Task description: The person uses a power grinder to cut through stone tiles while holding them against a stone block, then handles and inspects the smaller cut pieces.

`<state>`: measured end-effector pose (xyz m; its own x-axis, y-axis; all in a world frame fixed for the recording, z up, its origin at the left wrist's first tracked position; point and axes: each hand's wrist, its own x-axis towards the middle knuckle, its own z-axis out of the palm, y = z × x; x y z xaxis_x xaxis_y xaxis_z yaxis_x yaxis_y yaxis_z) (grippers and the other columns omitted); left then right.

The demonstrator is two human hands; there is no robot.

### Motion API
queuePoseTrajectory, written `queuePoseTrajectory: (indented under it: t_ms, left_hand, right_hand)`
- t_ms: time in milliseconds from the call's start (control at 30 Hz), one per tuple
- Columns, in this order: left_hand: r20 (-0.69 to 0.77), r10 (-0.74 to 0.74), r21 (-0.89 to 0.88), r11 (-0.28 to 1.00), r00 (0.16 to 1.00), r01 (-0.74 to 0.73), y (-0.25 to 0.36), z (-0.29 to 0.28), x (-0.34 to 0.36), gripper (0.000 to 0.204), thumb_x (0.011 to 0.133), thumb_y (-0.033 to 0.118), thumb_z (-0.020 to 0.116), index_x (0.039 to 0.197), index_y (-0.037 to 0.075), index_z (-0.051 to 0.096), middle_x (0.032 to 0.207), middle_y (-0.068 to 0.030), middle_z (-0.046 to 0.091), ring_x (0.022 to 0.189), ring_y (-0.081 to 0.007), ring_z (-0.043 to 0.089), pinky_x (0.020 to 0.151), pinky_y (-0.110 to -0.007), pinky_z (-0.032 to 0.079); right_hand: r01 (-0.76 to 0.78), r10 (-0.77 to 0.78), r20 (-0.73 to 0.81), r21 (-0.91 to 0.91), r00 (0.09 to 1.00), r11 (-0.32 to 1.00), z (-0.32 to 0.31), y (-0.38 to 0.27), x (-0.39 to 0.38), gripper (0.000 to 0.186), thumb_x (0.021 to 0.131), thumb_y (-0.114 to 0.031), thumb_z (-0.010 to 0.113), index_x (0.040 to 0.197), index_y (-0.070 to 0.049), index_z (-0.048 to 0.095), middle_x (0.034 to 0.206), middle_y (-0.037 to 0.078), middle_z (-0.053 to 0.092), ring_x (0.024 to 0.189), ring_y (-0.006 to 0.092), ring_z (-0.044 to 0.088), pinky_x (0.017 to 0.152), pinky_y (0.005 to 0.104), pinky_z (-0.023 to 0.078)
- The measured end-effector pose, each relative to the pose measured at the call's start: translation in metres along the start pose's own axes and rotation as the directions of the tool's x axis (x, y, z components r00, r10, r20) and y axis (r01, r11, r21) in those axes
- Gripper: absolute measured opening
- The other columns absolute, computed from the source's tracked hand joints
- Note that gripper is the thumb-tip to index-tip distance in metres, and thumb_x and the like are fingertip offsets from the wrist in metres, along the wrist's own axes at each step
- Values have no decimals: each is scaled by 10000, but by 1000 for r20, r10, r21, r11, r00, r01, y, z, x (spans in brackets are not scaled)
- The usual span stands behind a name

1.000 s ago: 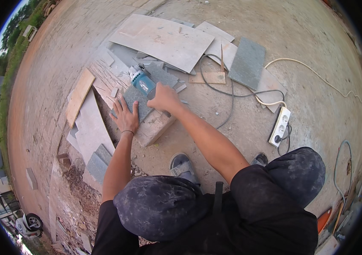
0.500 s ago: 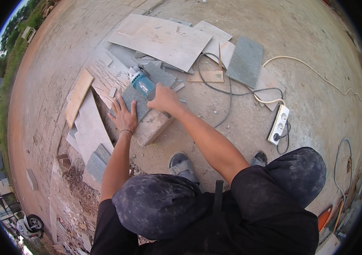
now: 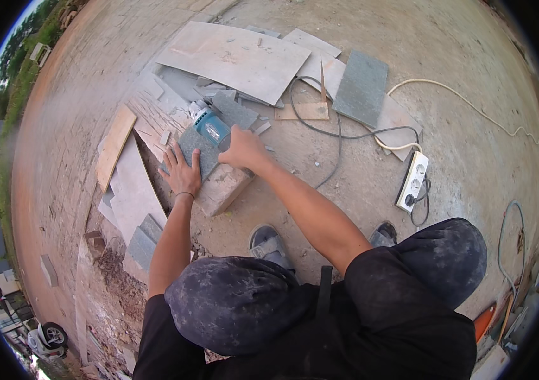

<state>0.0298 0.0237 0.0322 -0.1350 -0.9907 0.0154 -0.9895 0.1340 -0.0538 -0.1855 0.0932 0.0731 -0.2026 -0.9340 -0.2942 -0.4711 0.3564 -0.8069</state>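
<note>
Knees: two, in dark, dust-marked trousers (image 3: 231,304), at the bottom of my remote view; a grey strapped shoe (image 3: 272,246) stands just beyond.
Block: pale, dusty and rectangular (image 3: 224,189), under the work, its near end exposed.
Left hand: the bare left hand (image 3: 183,173) lies palm down, fingers spread wide, gripping nothing; I cannot tell how hard it presses.
Slab: flat grey-green stone slab (image 3: 209,161), on the block, with the thumb over it and the fingers at its left edge.
Right hand: the bare right hand (image 3: 244,149) is closed around the tool's rear end.
Tool: teal cylindrical angle grinder with a metal head (image 3: 211,126), over the slab.
Governing relation: I find the tool ahead and right of the left hand, its long axis running from the right hand forward and leftward; the right hand is nearer, in contact. The disc is too small to assess.
Supply: white oblong power strip (image 3: 413,180), well right, with a thin black cable (image 3: 345,136) looping near it.
Far stock: large pale flat panel (image 3: 234,60), beyond the tool.
</note>
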Motion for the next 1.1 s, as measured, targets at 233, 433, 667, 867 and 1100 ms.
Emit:
queuePoseTrajectory:
  t_ms: [233, 433, 667, 867, 1100]
  left_hand:
    - [-14, 3, 2, 1000, 1000, -3, -5, 2, 2, 818, 982, 692, 327, 1593, 153, 254, 1642, -151, 239, 1538, -304, 157, 1203, -617, 76]
    - [-14, 10, 3, 1000, 1000, -10, -5, 3, 2, 818, 982, 696, 321, 1591, 153, 261, 1641, -151, 240, 1538, -302, 158, 1201, -621, 80]
    - [-12, 5, 12, 1000, 1000, -5, -4, 3, 2, 817, 982, 695, 324, 1590, 153, 263, 1641, -151, 240, 1536, -301, 166, 1200, -621, 83]
    - [-15, 19, 8, 1000, 1000, -19, -6, 4, 3, 817, 984, 691, 328, 1593, 152, 252, 1641, -155, 235, 1535, -305, 165, 1198, -624, 81]
    - [-27, 36, 4, 999, 999, -36, -8, 5, 4, 814, 987, 683, 338, 1592, 146, 252, 1637, -162, 239, 1534, -306, 167, 1195, -629, 82]
  right_hand:
    - [9, -9, 4, 12, 1000, 1000, -3, 0, -6, 650, 677, -289, 781, 1151, 83, 539, 1098, 316, 667, 1060, 445, 664, 939, 458, 542]
    - [-6, 6, 25, 14, 1000, 1000, -10, 1, -14, 637, 677, -284, 780, 1142, 79, 542, 1085, 313, 673, 1051, 440, 667, 934, 456, 543]
    - [3, -4, 19, 15, 1000, 1000, -12, 5, -21, 627, 684, -278, 767, 1142, 84, 539, 1090, 314, 669, 1061, 446, 662, 927, 460, 545]
    - [-15, 13, 42, 33, 999, 999, -13, 9, -24, 633, 685, -280, 763, 1157, 76, 535, 1099, 312, 666, 1062, 450, 659, 929, 470, 543]
    - [-4, 3, 15, 45, 1000, 999, -13, 13, -29, 631, 682, -279, 766, 1150, 76, 534, 1105, 313, 665, 1060, 455, 658, 931, 474, 542]
